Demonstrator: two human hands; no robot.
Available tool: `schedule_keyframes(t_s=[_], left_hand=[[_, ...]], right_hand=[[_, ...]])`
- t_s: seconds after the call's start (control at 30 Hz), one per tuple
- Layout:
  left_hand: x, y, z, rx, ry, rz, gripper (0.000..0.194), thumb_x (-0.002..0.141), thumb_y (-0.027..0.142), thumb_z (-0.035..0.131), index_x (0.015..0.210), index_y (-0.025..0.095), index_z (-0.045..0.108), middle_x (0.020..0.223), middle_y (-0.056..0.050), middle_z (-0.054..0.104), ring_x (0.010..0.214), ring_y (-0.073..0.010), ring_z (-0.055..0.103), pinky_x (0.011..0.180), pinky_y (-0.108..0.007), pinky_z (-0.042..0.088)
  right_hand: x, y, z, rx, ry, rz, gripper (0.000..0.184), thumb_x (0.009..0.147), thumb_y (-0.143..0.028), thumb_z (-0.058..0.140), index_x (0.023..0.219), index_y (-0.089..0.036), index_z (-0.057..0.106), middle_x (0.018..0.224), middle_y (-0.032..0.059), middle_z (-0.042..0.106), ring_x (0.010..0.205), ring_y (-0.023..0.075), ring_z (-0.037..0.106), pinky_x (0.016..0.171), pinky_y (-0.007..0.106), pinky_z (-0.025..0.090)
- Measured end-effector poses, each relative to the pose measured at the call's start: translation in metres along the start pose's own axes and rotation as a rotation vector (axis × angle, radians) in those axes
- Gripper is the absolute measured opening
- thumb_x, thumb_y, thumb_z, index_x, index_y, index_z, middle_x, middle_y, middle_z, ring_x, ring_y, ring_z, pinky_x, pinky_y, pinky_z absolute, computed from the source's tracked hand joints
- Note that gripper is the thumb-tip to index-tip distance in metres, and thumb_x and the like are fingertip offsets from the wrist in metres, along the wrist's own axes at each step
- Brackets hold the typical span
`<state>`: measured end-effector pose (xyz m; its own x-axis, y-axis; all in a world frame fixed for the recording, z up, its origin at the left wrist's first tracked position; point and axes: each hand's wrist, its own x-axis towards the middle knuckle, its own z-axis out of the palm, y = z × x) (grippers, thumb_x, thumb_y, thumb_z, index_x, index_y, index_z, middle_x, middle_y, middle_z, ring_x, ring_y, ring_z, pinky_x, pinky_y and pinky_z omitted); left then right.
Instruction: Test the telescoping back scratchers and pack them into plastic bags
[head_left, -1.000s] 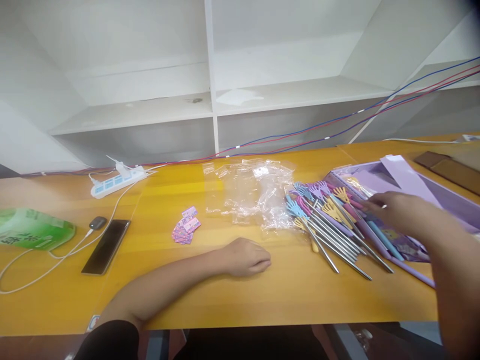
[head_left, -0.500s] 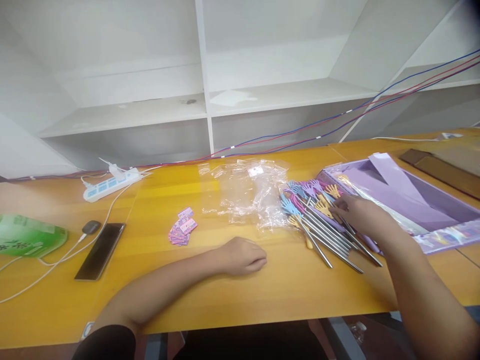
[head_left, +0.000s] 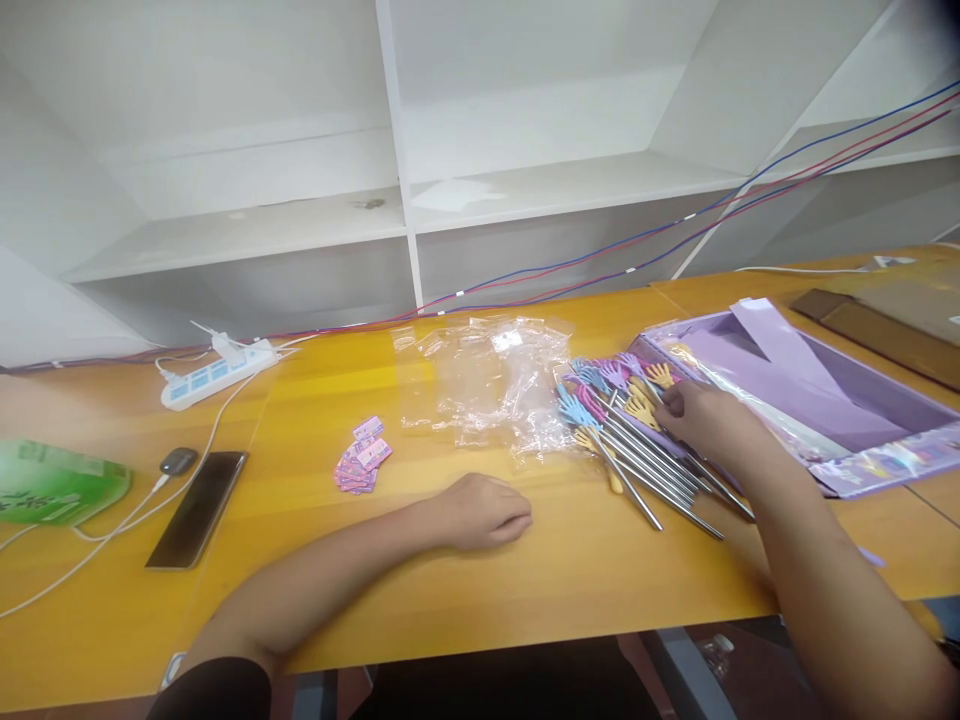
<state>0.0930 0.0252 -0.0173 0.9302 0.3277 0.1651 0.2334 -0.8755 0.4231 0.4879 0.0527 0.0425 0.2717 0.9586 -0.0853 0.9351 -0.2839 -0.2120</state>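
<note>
My left hand [head_left: 484,512] rests on the table as a loose fist, with nothing visible in it. At right, my right hand [head_left: 701,420] is over a pile of back scratchers [head_left: 645,455]; its fingers are closed on one near the head end, mostly hidden by the hand. The scratchers have metal rods and small hand-shaped heads in blue, pink, purple and yellow. A purple tip [head_left: 870,556] shows beyond my right forearm; what it belongs to is hidden. Left of the pile lie clear plastic bags [head_left: 487,385]. Small pink-purple cards [head_left: 364,460] are stacked in front of them.
An open purple box [head_left: 885,470] with purple card inside stands at right. Behind it lies a brown package [head_left: 877,330]. At left are a power strip [head_left: 217,375], a phone [head_left: 196,510], white cables and a green pack [head_left: 64,485]. White shelving [head_left: 525,200] rises behind.
The view has shifted slightly. My right hand stays at the pile with small movement, and a purple handle below it is gone from that spot. My left hand keeps its place.
</note>
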Motion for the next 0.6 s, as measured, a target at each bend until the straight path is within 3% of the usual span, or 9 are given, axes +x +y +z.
schedule_keyframes(t_s=[0.3, 0.53, 0.6], left_hand=[[0.002, 0.003, -0.004, 0.019, -0.017, -0.012, 0.033, 0.110, 0.031, 0.044, 0.086, 0.021, 0.064, 0.082, -0.004, 0.073, 0.077, -0.0163, 0.066, 0.073, -0.030, 0.046], [0.003, 0.005, -0.006, 0.006, -0.010, -0.009, 0.030, 0.109, 0.029, 0.047, 0.085, 0.020, 0.064, 0.081, -0.004, 0.072, 0.077, -0.0167, 0.067, 0.073, -0.030, 0.046], [0.004, 0.006, -0.008, 0.006, -0.019, -0.012, 0.031, 0.109, 0.029, 0.046, 0.085, 0.021, 0.064, 0.081, -0.004, 0.072, 0.077, -0.0170, 0.067, 0.074, -0.030, 0.047]], right_hand=[[-0.006, -0.009, -0.003, -0.010, 0.040, 0.070, 0.019, 0.097, -0.042, 0.049, 0.096, -0.023, 0.052, 0.101, 0.0132, 0.069, 0.083, 0.0253, 0.056, 0.074, 0.035, 0.038], [-0.028, -0.012, -0.024, 0.006, 0.156, 0.122, 0.037, 0.106, -0.051, 0.031, 0.116, -0.019, 0.045, 0.100, 0.0214, 0.067, 0.079, 0.0294, 0.055, 0.069, 0.038, 0.033], [-0.036, -0.014, -0.030, 0.037, 0.157, 0.117, 0.042, 0.107, -0.055, 0.026, 0.120, -0.019, 0.043, 0.095, 0.0199, 0.067, 0.077, 0.0305, 0.057, 0.068, 0.037, 0.033]])
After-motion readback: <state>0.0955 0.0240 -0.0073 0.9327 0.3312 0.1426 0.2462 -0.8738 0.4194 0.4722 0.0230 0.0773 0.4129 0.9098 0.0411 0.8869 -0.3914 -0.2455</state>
